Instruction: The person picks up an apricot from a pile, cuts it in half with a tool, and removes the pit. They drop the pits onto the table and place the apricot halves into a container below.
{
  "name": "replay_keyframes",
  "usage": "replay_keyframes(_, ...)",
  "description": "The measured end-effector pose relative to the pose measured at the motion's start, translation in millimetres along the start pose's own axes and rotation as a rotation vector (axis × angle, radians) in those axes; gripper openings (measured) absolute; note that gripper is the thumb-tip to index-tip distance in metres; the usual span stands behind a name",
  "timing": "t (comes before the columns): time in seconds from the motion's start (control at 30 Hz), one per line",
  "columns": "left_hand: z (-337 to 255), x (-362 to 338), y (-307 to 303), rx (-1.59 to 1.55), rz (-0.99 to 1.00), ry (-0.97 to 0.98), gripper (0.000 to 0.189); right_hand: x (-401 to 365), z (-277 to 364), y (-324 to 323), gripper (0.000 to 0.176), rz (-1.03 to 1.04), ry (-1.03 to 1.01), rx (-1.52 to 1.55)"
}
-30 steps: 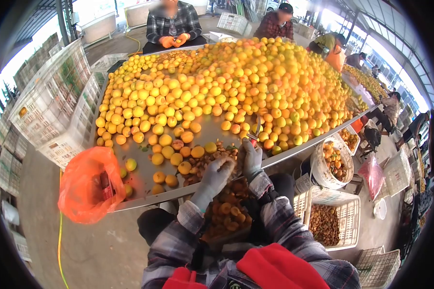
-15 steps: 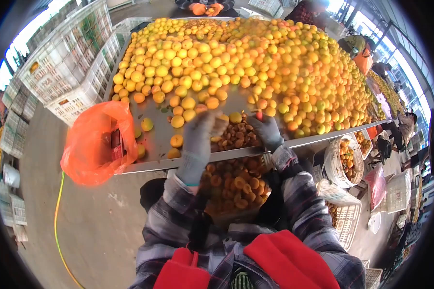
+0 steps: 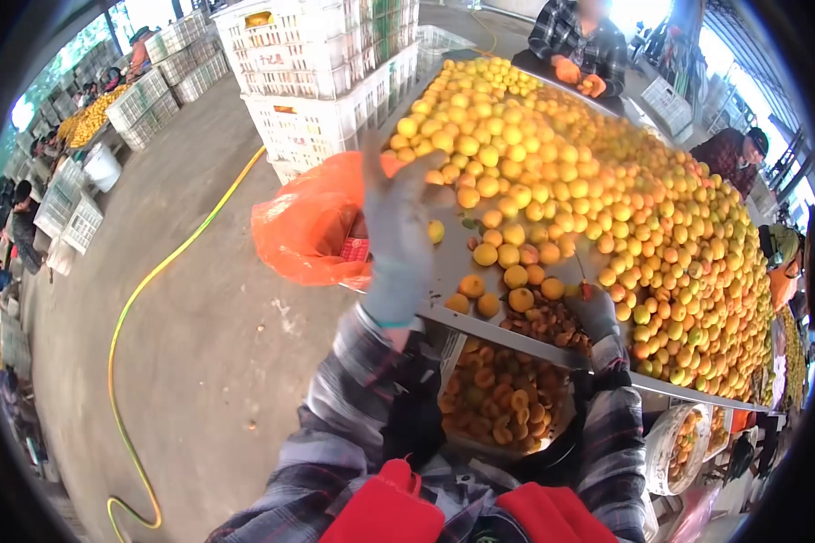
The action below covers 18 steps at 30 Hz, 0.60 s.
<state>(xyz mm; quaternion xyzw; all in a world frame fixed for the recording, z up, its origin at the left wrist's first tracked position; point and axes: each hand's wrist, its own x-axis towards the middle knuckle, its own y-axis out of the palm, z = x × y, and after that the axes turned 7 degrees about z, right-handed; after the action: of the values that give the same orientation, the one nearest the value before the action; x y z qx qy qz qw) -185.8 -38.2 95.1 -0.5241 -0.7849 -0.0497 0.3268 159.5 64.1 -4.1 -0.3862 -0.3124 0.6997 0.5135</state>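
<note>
Left hand (image 3: 397, 226), fingers spread, contents too blurred to tell; right hand (image 3: 596, 313), curled round red-handled knife (image 3: 587, 291), near yellow fruit (image 3: 521, 300)

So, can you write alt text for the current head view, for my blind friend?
At a metal table heaped with yellow-orange fruit, a person's gloved right hand holds what looks like a small knife, while the gloved left hand, blurred and raised, partly hides an orange bag. Cut fruit fills a container below.
</note>
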Motion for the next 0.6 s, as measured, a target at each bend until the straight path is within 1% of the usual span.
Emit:
replay_keyframes(0.03,9.0,7.6,-4.7,-0.055,-0.046,0.051,0.037,-0.6,-1.1,-3.5,0.041,0.043,0.04,-0.022)
replay_keyframes(0.07,12.7,10.0,-8.4,-0.07,-0.04,0.067,0.037,9.0,-12.2,6.8,0.041,0.023,0.047,-0.021)
replay_keyframes(0.1,15.7,14.2,-9.5,-0.341,-0.105,-0.004,0.037,26.0,-29.9,25.1,0.037,-0.023,-0.077,-0.047)
replay_keyframes(0.13,21.8,19.8,-7.6,-0.627,-0.149,-0.083,0.036,30.0,-47.3,25.8,0.034,-0.08,-0.185,-0.08)
replay_keyframes(0.17,45.2,25.3,-10.1,-0.833,-0.189,-0.136,0.04,1.3,0.0,2.8,0.035,-0.015,0.125,-0.081)
replay_keyframes(0.2,69.5,33.5,-12.6,-1.047,-0.213,-0.205,0.045,5.0,-14.8,7.6,0.036,-0.059,0.075,-0.106)
replay_keyframes(0.23,69.5,27.2,-15.8,-1.048,-0.205,-0.176,0.055,10.2,-18.2,8.7,0.037,-0.036,0.055,-0.178)
replay_keyframes(0.27,107.2,33.4,-24.4,-1.148,-0.081,-0.204,0.033,12.2,-23.6,10.1,0.039,-0.02,0.051,-0.21)
replay_keyframes(0.33,128.9,37.8,-31.6,-1.422,-0.097,-0.321,0.03,-0.5,-10.8,6.1,0.04,-0.086,0.053,-0.062)
replay_keyframes(0.4,109.1,37.3,-32.3,-1.453,-0.233,-0.47,0.021,-3.2,-7.4,3.7,0.042,-0.068,0.062,0.004)
replay_keyframes(0.43,112.7,35.4,-30.8,-1.464,-0.214,-0.473,0.021,-5.7,-4.0,1.4,0.042,-0.083,0.075,0.005)
replay_keyframes(0.5,118.1,32.5,-30.9,-1.433,-0.3,-0.545,0.025,-12.5,4.4,-2.3,0.046,-0.103,0.152,-0.041)
replay_keyframes(0.53,116.7,31.3,-28.2,-1.433,-0.291,-0.55,0.025,-11.7,2.6,-1.6,0.046,-0.105,0.16,-0.037)
replay_keyframes(0.6,115.1,30.3,-22.8,-1.366,-0.337,-0.551,0.03,-8.5,-2.0,-0.3,0.052,-0.046,0.146,-0.006)
